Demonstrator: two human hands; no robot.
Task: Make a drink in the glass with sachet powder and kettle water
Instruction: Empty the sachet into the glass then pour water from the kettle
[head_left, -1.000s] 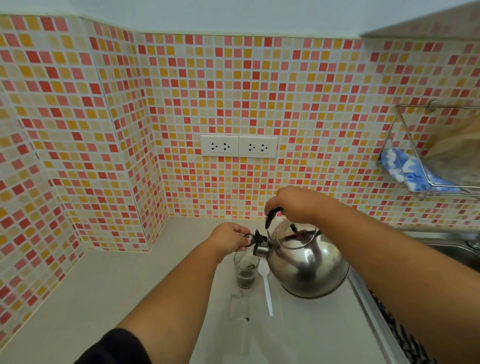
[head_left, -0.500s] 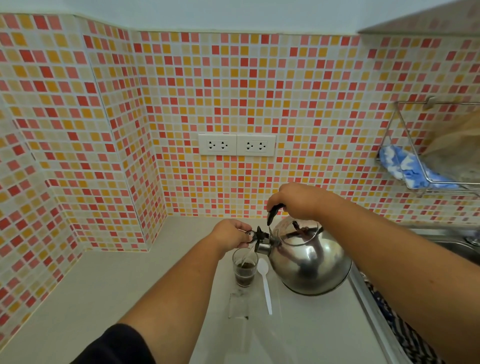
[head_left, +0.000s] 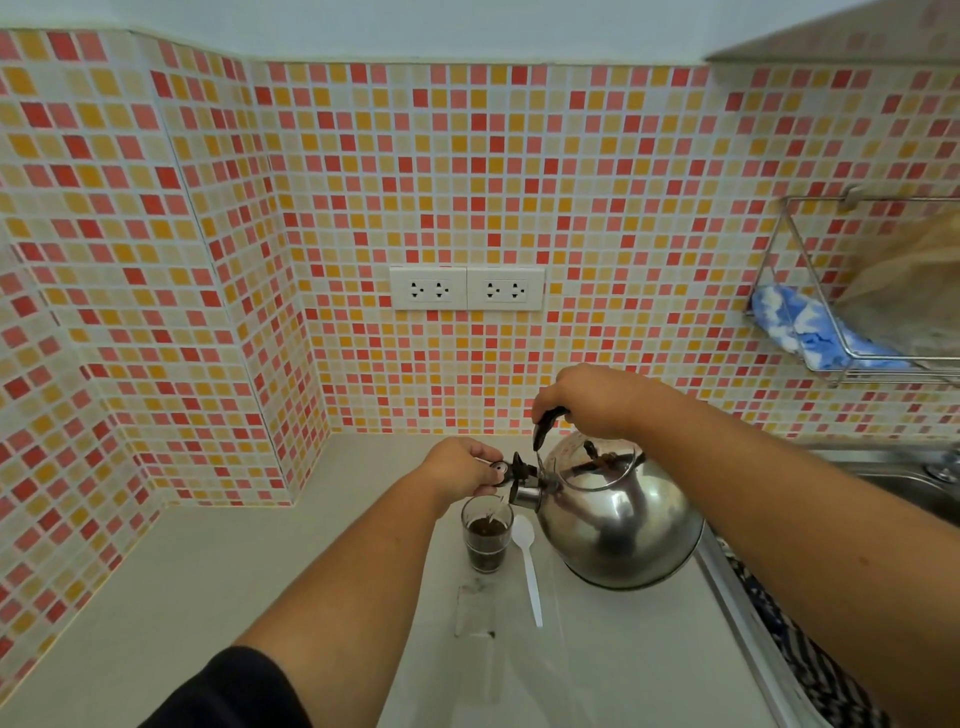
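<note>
Lowest in the frame, my two forearms reach up from the bottom edge, a dark sleeve (head_left: 228, 691) at the lower left. Between them, on the pale table (head_left: 156, 597), lies a clear torn sachet (head_left: 475, 605), flat and empty-looking, just below centre. Beside it to the right a white plastic spoon (head_left: 529, 566) lies with its bowl pointing up-frame, close to the glass.

Next up, the glass (head_left: 487, 532) stands upright on the table at centre frame, dark liquid filling it about two thirds. It sits directly under my left hand and just left of the kettle's body.

My left hand (head_left: 460, 467) is closed in a pinch on the black spout cap (head_left: 511, 470), holding it lifted open right above the glass's rim. My right hand (head_left: 587, 397), right of centre and higher, is wrapped tight around the black handle on top of the steel kettle (head_left: 618, 517). The kettle is tilted to the left, spout down over the glass; I can't make out the stream clearly.

At the right edge, a steel sink (head_left: 914, 480). Beyond, the mosaic tiled wall, a white double socket (head_left: 466, 288) at centre, and a wire rack (head_left: 852, 312) with a blue cloth at upper right.
</note>
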